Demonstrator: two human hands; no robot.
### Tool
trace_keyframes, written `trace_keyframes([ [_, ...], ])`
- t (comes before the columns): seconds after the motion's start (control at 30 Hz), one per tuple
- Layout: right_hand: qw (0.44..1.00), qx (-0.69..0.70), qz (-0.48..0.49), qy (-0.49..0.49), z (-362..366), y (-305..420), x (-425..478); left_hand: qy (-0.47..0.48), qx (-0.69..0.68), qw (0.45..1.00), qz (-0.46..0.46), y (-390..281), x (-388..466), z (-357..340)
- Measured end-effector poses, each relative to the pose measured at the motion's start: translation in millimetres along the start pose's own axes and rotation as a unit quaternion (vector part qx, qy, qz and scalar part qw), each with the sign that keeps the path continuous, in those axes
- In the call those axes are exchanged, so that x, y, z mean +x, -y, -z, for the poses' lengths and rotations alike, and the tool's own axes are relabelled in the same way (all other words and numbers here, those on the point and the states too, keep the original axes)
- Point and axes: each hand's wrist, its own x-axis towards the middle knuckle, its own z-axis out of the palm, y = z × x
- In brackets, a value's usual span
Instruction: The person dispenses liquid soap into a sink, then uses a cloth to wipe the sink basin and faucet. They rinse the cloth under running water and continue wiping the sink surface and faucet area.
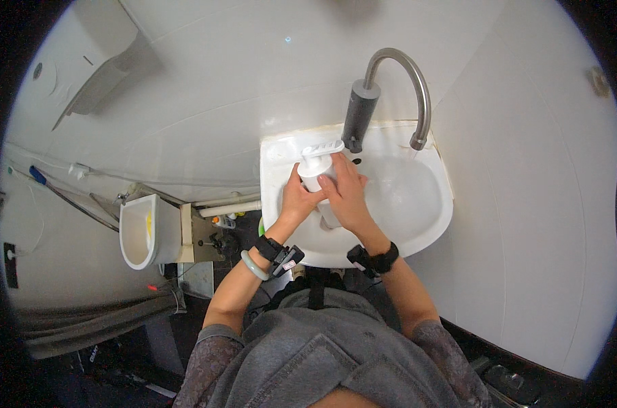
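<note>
A white pump bottle [314,172] is held upright or slightly tilted over the left part of a white washbasin [425,239]. My left hand [299,200] grips its left side, and my right hand [346,194] wraps its right side, the thumb across the front. The white pump head [323,149] points right, above my fingers. The bottle's lower part is partly hidden by my hands. Right of it, a curved metal faucet [421,102] with a dark grey cylindrical body [360,115] reaches over the basin; water seems to run from its spout.
A white wall dispenser [92,61] hangs at the upper left. Lower left are a white ceramic fixture [153,255], pipes [232,208] and a small white bottle with an orange cap [224,221] on the floor. Tiled walls border the basin behind and at right.
</note>
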Motion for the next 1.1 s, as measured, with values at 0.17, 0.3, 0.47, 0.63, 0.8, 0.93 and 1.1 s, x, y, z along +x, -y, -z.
trace_keyframes([
  [0.17,0.992,0.071,-0.087,0.057,-10,-22,14,0.024,-0.064,0.996,0.049,-6,0,0],
  [0.3,0.986,0.087,-0.106,0.094,-14,-96,9,0.012,-0.18,0.976,0.126,-15,3,6],
  [0.47,0.812,0.418,-0.4,-0.073,24,-120,-4,0.015,-0.193,0.973,0.124,-7,11,24],
  [0.63,0.696,0.626,-0.349,-0.049,61,-105,-10,0.015,-0.186,0.975,0.123,-6,12,24],
  [0.8,0.872,0.403,-0.272,-0.063,54,-94,-15,0.027,-0.19,0.97,0.15,-5,14,13],
  [0.93,0.971,0.198,-0.108,-0.083,30,-45,-5,0.034,-0.161,0.977,0.132,1,15,1],
  [1.1,0.997,-0.057,0.014,0.039,8,-9,18,0.084,-0.123,0.986,0.08,4,11,-8],
])
